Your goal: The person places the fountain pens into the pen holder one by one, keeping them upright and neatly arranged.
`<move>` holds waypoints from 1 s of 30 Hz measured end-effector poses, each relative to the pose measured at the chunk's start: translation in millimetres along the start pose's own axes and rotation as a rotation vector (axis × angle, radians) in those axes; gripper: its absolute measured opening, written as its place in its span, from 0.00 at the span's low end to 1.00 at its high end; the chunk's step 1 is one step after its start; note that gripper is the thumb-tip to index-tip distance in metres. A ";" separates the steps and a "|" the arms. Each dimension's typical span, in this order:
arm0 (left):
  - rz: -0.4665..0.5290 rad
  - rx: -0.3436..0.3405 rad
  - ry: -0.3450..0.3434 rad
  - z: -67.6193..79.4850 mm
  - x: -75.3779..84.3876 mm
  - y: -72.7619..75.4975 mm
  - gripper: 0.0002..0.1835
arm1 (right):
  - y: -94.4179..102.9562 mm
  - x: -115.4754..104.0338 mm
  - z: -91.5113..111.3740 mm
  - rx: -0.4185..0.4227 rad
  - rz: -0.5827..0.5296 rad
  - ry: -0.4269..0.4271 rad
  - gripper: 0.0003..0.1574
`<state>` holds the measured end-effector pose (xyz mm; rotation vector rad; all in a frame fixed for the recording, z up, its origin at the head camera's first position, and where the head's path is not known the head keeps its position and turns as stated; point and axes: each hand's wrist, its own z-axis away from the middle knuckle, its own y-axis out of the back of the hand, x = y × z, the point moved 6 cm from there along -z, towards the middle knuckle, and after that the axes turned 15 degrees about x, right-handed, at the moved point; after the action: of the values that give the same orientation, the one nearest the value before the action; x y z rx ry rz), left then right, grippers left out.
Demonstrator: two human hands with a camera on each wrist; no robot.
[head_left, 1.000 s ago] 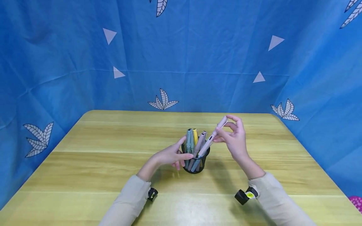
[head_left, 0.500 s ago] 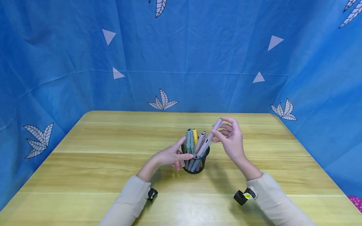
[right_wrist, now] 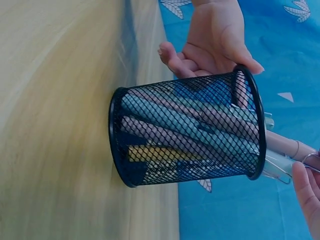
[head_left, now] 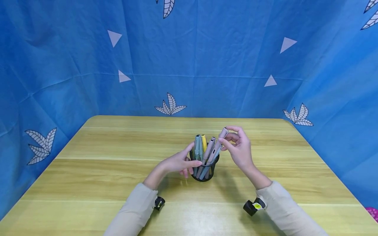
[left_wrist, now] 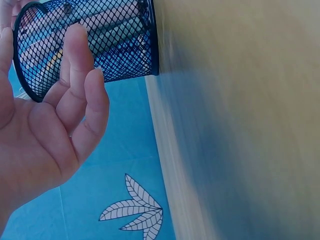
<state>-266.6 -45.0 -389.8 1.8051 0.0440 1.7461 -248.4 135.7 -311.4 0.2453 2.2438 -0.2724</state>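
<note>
A black mesh pen cup (head_left: 213, 169) stands upright on the table, holding several capped pens. My left hand (head_left: 176, 162) grips its left side, with the thumb over the near rim and the index finger along the far side. In the right wrist view, that thumb lies at the rim of the cup (right_wrist: 260, 135). Between thumb and fingers, my right hand (head_left: 240, 150) pinches the upper part of a pale pink-purple pen (head_left: 217, 149). This pen leans to the right, its lower part inside the cup. Beside it are two grey-green pens (head_left: 197, 147), a yellow pen (head_left: 204, 141) and another purple pen (head_left: 208, 150).
The wood-grain table (head_left: 103, 183) extends around the cup on every side. A blue curtain (head_left: 192, 59) with leaf and triangle prints hangs behind it and along both sides. Each wrist wears a black camera (head_left: 251, 207). A pink patterned thing (head_left: 372, 213) shows at the right edge.
The right hand has moved left and down, and the pink-purple pen has sunk deeper into the cup and become more upright. The left hand and the cup have stayed still.
</note>
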 end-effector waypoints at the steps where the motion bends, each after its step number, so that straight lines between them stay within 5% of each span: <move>1: -0.002 0.000 0.000 0.0 0.1 0.1 0.49 | -1.1 -2.6 0.9 -0.002 0.006 0.000 0.23; 8: -0.007 0.001 -0.004 1.0 1.4 0.4 0.49 | -6.0 -19.5 5.5 -0.005 0.043 0.006 0.20; 30: 0.002 0.011 -0.008 0.4 -0.5 0.6 0.47 | -8.7 -21.4 11.1 -0.014 0.186 0.046 0.10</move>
<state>-266.5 -45.9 -389.9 1.8206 0.0481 1.7428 -229.1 122.5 -300.8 0.4538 2.2493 -0.1526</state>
